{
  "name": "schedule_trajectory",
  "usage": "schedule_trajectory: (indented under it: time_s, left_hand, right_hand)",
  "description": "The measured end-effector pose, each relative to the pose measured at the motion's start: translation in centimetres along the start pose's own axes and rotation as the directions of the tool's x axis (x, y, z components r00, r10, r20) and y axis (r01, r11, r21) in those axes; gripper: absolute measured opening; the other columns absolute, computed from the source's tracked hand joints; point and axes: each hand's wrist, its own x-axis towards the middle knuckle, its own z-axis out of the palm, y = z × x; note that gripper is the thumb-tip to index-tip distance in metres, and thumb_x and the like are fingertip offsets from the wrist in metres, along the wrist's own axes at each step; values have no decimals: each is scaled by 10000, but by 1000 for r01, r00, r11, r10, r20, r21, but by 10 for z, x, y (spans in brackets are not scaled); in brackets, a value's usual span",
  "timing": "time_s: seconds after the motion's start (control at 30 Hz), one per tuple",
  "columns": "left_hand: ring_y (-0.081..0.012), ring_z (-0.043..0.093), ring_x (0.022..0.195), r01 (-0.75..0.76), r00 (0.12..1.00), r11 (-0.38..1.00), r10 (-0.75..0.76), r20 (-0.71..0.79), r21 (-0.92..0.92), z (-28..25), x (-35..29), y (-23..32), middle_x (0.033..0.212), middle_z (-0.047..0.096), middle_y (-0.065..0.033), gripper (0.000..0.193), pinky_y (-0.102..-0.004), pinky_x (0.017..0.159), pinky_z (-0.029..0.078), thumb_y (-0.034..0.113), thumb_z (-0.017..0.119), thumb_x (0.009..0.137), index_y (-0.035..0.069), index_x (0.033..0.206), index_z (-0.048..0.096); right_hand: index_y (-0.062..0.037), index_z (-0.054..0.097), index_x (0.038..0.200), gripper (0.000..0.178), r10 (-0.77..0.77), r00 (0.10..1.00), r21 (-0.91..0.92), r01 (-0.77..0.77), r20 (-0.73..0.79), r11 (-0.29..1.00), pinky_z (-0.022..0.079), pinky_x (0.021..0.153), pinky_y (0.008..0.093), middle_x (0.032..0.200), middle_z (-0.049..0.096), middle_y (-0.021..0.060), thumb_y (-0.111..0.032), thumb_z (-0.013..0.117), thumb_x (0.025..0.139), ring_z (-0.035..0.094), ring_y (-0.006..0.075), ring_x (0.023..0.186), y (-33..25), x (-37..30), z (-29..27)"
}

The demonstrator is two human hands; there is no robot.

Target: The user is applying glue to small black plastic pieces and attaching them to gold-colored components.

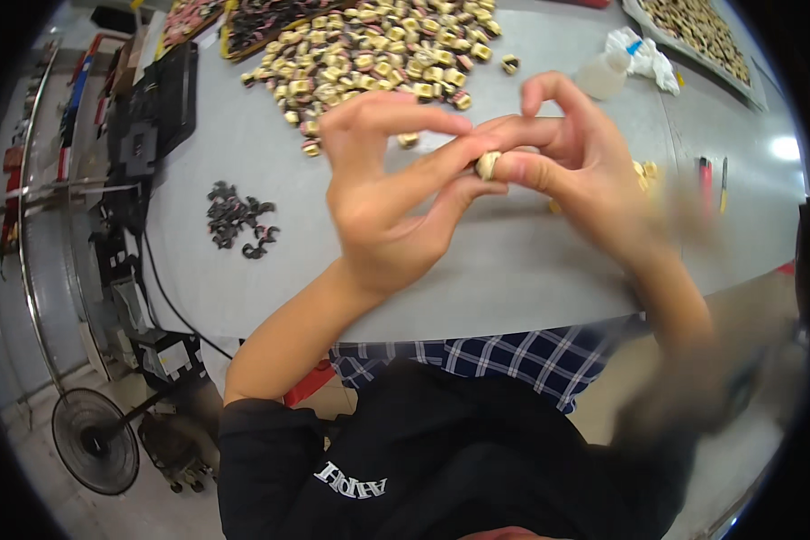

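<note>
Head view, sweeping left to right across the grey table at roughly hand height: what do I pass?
Small pile of black curved clips → left hand → small cream round part pinched between both hands → right hand → red and black pen-like tools near the table's right edge.

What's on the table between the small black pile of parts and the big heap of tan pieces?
Nothing: in the head view, only bare grey table shows between the black pile and the tan heap.

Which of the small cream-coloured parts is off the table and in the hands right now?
The single cream part pinched between the left hand and right hand; all others lie in the big pile on the grey table.
</note>
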Motion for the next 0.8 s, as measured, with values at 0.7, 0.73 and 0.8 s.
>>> schedule_trajectory:
  time_s: [0.7,0.73,0.8]
  left_hand:
    - [-232,512,849,541,701,690,-686,196,481,-125,-30,-24,870,603,-61,178,-303,765,427,63,669,697,25,870,654]
    - [-234,519,841,543,701,683,-689,185,488,-124,-32,-26,853,607,-67,170,-301,763,428,54,669,691,23,857,657]
    - [-236,533,826,548,702,676,-692,168,492,-121,-32,-28,818,615,-79,155,-297,758,430,36,670,677,19,831,662]
  right_hand:
    - [14,400,1210,498,-665,558,-849,-155,-497,505,336,943,333,1190,475,141,-132,625,791,436,234,1122,5,8,-59]
    - [11,426,1194,460,-641,588,-843,-140,-493,520,352,925,318,1163,497,138,-121,615,796,461,225,1093,9,11,-63]
    - [8,451,1178,424,-623,611,-840,-135,-488,526,368,907,304,1135,520,134,-110,605,801,485,215,1064,12,14,-69]
